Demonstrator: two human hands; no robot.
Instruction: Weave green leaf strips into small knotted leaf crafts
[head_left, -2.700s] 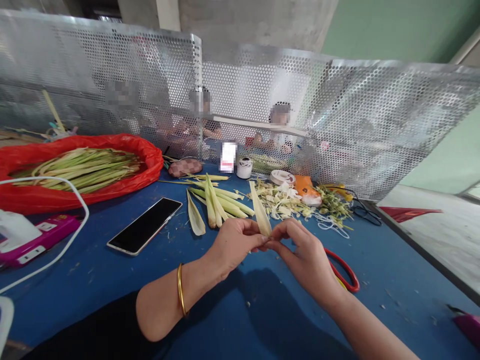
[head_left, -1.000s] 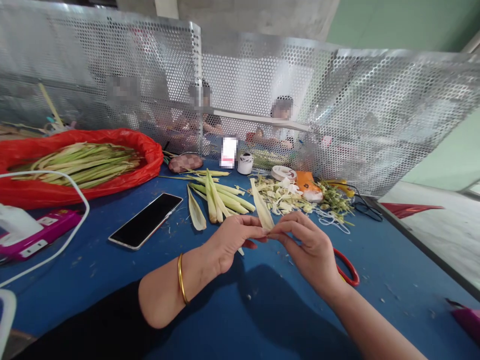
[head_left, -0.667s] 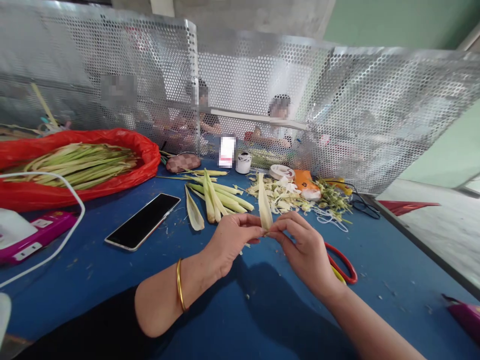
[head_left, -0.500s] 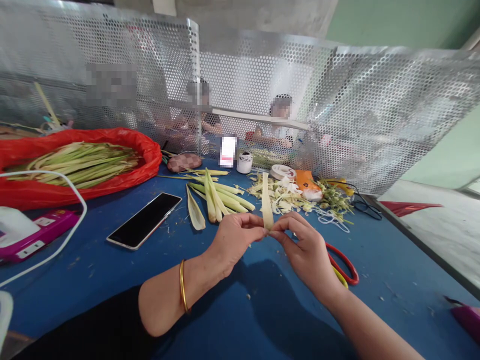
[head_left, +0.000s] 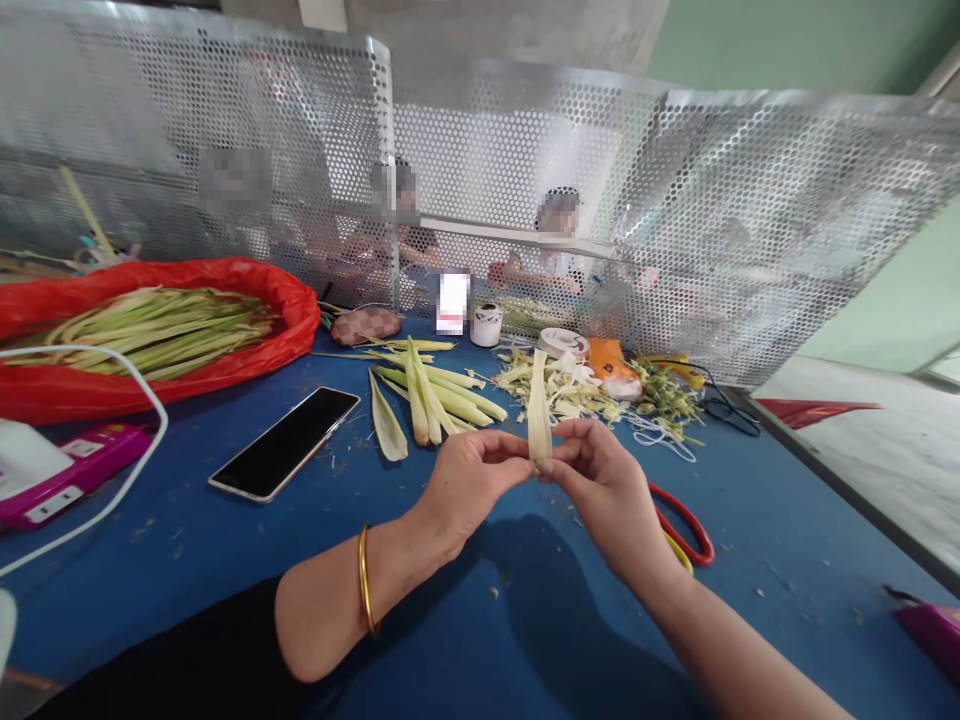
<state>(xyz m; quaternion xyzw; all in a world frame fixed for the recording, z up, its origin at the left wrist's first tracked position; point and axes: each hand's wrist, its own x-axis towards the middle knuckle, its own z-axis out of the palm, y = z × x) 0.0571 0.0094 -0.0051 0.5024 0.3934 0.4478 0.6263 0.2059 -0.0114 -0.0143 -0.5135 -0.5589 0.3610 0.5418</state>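
A pale, upright strip of leaf husk [head_left: 538, 405] is pinched at its lower end between my two hands, above the blue table. My left hand [head_left: 472, 485] grips it from the left with thumb and forefinger. From the right, my right hand [head_left: 600, 485] closes thumb and fingers on the same end, and the fingertips of both hands nearly meet. Behind my left hand lie several green-white husk leaves [head_left: 427, 400]. Red-handled scissors [head_left: 686, 525] rest beside my right wrist, partly hidden by it.
A red plastic bag [head_left: 292, 310] of long green stalks stands at left, near a purple power strip [head_left: 112, 450] and white cable. A phone [head_left: 285, 445] lies flat. Husk scraps [head_left: 525, 380], a tape roll [head_left: 562, 343] and an orange packet [head_left: 607, 360] sit behind. Perforated metal panels [head_left: 487, 150] separate other people.
The fingers of my right hand have shifted behind the husk strip, with the thumb in front. The strip has turned slightly and shows a broader face. The view has moved a little.
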